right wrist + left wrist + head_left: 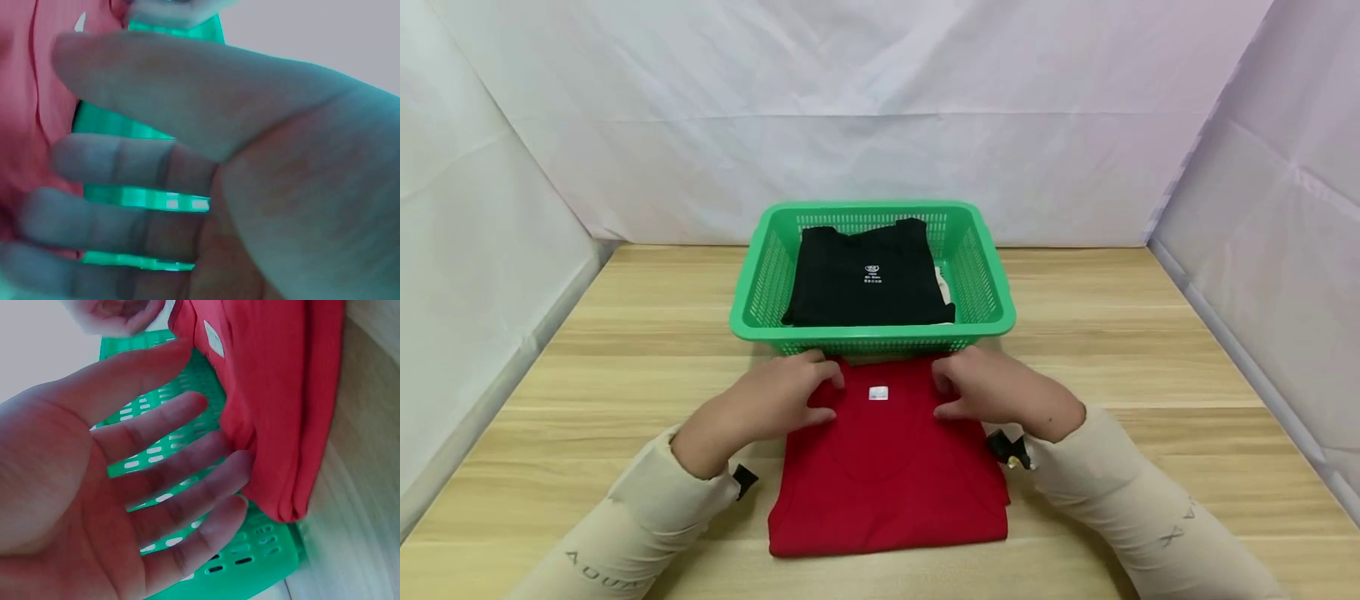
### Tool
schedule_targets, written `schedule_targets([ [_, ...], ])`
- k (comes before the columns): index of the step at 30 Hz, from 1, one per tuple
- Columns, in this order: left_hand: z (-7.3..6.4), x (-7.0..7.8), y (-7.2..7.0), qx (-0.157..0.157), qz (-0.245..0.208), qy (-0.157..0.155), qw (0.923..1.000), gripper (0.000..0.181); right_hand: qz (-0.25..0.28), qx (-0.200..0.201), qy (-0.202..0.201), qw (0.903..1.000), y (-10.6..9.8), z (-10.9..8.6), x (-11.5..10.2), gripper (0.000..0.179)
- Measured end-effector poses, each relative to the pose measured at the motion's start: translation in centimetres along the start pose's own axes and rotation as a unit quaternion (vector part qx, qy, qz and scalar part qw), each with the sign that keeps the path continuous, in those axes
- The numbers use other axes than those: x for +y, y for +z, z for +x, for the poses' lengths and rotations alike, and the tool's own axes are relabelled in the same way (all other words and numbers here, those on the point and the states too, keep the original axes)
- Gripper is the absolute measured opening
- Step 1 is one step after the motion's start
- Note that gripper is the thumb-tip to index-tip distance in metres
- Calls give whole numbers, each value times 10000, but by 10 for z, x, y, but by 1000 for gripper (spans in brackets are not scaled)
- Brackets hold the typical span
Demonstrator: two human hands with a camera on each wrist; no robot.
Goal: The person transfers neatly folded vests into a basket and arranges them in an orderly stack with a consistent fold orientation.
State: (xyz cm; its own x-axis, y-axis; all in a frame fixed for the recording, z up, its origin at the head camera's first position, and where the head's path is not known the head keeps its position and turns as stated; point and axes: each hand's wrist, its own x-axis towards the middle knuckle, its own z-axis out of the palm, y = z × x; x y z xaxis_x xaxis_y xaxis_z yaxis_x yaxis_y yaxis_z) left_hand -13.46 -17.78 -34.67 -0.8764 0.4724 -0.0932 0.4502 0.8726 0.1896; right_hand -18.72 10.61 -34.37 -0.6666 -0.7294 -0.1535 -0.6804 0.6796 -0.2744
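A folded red shirt [880,500] with a small white label [878,393] at its neck lies on the table in front of a green basket [872,333]. My left hand [778,400] is at its upper left corner; in the left wrist view the fingers [181,500] are spread and nearly straight, their tips by the red cloth. On the other side, my right hand [992,387] is over the upper right corner, thumb and fingers apart, fingertips by the cloth. Neither hand visibly grips the shirt. Inside the basket lies a folded black garment [868,279] with a small white print.
Beneath the black garment some white cloth [942,287] peeks out in the basket. The wooden table [647,333] extends to both sides. White sheets [880,125] hang behind it and along the left and right.
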Motion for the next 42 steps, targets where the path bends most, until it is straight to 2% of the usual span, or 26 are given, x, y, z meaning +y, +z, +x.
schedule_targets([
  [4,0,-5,0,151,59,-214,9996,26,-24,-133,440,9989,-3,-3,16,38],
  [8,0,-10,0,146,165,-528,9984,28,-156,-230,800,9964,-1,-2,25,41],
  [15,-1,-12,2,-196,799,-1057,9910,54,-170,-280,1248,9916,7,4,26,52],
  [18,-1,-13,3,-340,943,-1238,9872,57,-170,-193,1203,9924,10,6,25,52],
  [20,-1,-12,5,-472,887,-1306,9863,58,-50,-189,1105,9937,12,8,24,48],
  [25,2,-11,10,-601,539,-1295,9883,59,253,-148,783,9965,19,11,23,38],
  [30,0,-10,12,-328,501,-1048,9927,58,451,-29,542,9975,26,15,17,34],
  [34,1,-11,14,-256,306,-811,9959,55,426,85,363,9984,29,16,12,35],
  [39,3,-8,15,-294,-73,-669,9973,48,296,58,181,9994,32,17,9,37],
  [42,3,-5,16,-267,-147,-616,9976,46,299,59,80,9995,32,18,6,37],
])
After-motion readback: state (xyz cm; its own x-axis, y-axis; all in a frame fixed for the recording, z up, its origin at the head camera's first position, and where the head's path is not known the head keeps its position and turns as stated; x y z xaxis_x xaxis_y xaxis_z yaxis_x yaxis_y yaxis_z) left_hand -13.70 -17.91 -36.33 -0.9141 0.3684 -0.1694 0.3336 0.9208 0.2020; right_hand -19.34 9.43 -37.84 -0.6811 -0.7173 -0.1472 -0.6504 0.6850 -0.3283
